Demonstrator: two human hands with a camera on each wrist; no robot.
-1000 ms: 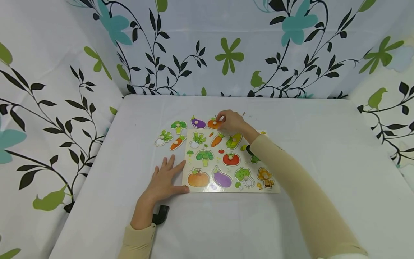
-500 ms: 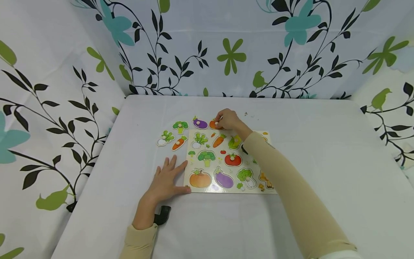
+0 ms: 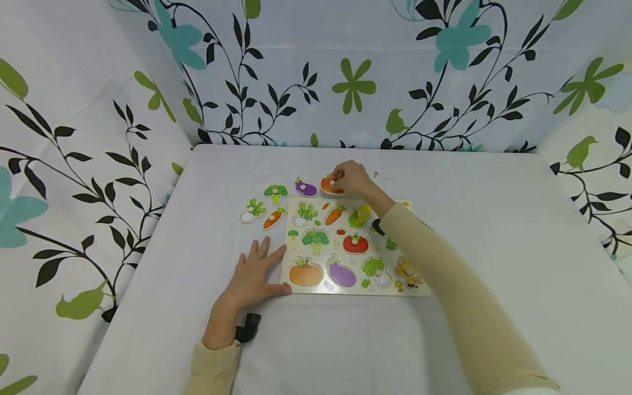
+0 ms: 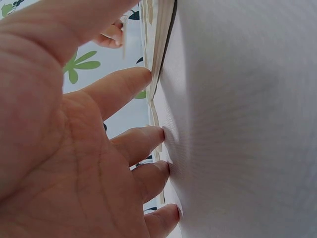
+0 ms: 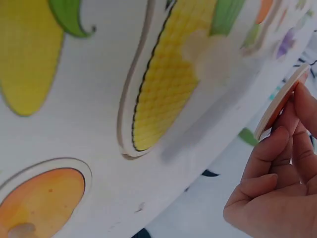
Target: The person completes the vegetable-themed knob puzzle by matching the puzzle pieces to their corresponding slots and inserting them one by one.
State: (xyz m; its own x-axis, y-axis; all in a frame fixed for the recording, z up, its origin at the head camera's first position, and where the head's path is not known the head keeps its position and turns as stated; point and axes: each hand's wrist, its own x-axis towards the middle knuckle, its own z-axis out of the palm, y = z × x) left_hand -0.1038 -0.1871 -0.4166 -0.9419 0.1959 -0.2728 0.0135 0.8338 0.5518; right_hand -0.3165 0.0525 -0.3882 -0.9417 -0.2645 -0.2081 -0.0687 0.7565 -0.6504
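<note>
Leafy, flower-printed fabric [image 3: 353,86] hangs behind and around the white table [image 3: 494,247] in front of you. Your right hand [image 3: 351,178] pinches the pumpkin [image 3: 329,185] between finger and thumb; the wrist views show this orange piece tilted and raised off the tabletop, beyond the far edge of the board [image 3: 291,247]. Your left hand [image 3: 250,278] lies at the board's near left corner, fingers spread wide and gripping nothing, with thumb and index finger touching its edge. Left of the pumpkin is the eggplant [image 3: 308,190], then the broccoli [image 3: 275,191], with the carrot [image 3: 271,221] and turnip [image 3: 255,208] nearer you, all on the table. On the board sits the knobbed tomato [image 3: 351,249]. Your right wrist view also shows the corn [image 5: 158,94] lying flat.
</note>
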